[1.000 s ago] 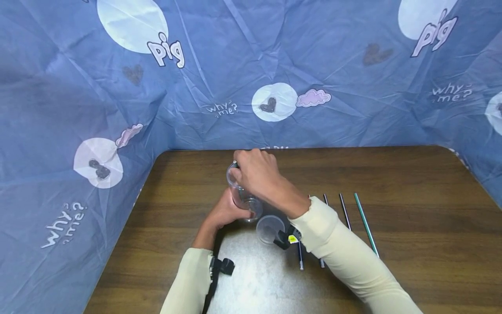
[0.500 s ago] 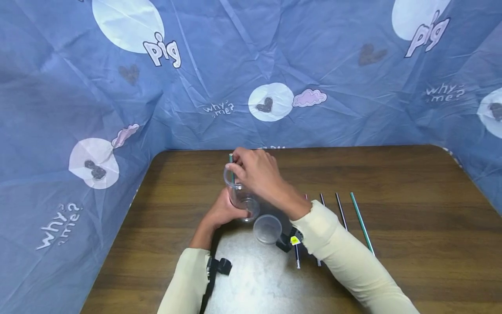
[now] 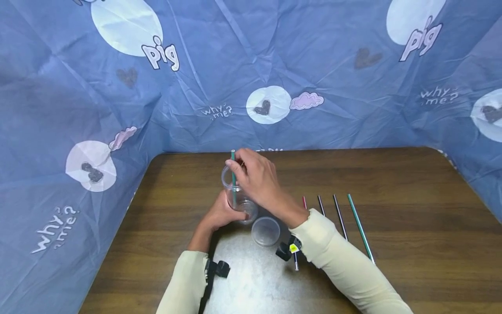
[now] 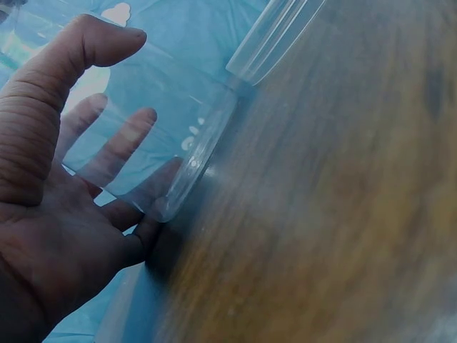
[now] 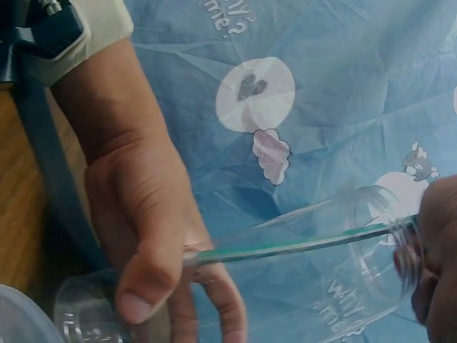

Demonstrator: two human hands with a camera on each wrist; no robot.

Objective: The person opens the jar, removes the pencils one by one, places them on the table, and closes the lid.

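Observation:
My left hand [image 3: 221, 213] grips a clear plastic jar [image 3: 252, 212] low on its body. In the left wrist view the thumb and fingers spread round the jar wall [image 4: 193, 93], its base close over the table. At the jar's mouth, my right hand [image 3: 259, 176] pinches a green pencil [image 3: 234, 192] between thumb and fingers. That pencil leans along the inside of the jar, its top end standing above the rim. In the right wrist view the pencil [image 5: 300, 250] runs from the mouth toward the left hand [image 5: 153, 236]; my right fingers [image 5: 439, 250] are partly cut off.
A clear round lid [image 3: 266, 231] lies just in front of the jar. To the right, several pencils lie side by side on the wooden table [image 3: 423, 209], among them a green pencil [image 3: 358, 222] and a dark pencil [image 3: 340, 213]; my right forearm covers part of them. Blue printed cloth [image 3: 219, 65] hangs behind.
The green pencil shows higher above the jar's rim than a second ago, still pinched in my right hand. My left hand keeps its grip on the jar. The head view has shifted slightly.

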